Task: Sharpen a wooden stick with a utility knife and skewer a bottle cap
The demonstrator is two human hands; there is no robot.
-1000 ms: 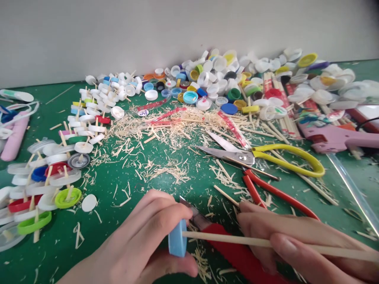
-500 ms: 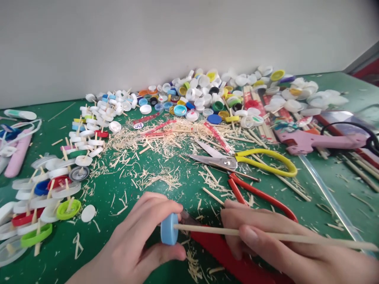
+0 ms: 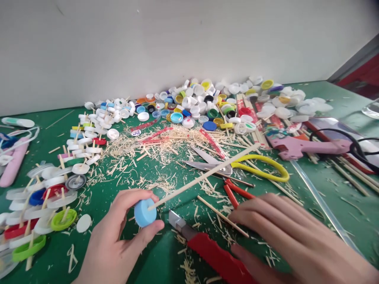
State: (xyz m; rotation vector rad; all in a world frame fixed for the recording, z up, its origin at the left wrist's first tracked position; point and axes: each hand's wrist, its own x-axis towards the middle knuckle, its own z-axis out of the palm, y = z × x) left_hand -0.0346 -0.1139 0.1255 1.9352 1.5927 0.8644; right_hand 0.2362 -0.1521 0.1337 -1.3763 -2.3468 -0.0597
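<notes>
Cap (image 3: 145, 212), light blue, pinched between thumb and fingers of left hand (image 3: 118, 240) at about 7 o'clock, low over the worktop (image 3: 124, 260). Stick (image 3: 204, 176) now lodged in cap, slanting off toward 2 o'clock, no longer gripped at its far end as half a second ago. Right hand (image 3: 293, 236) let go, spread flat, fingers reaching toward red knife (image 3: 213, 254) at 6 o'clock. Scissors (image 3: 237, 167) beyond at 1 o'clock, shavings (image 3: 142, 154) around.

One blue cap (image 3: 145, 212), two scissors (image 3: 237, 167)
</notes>
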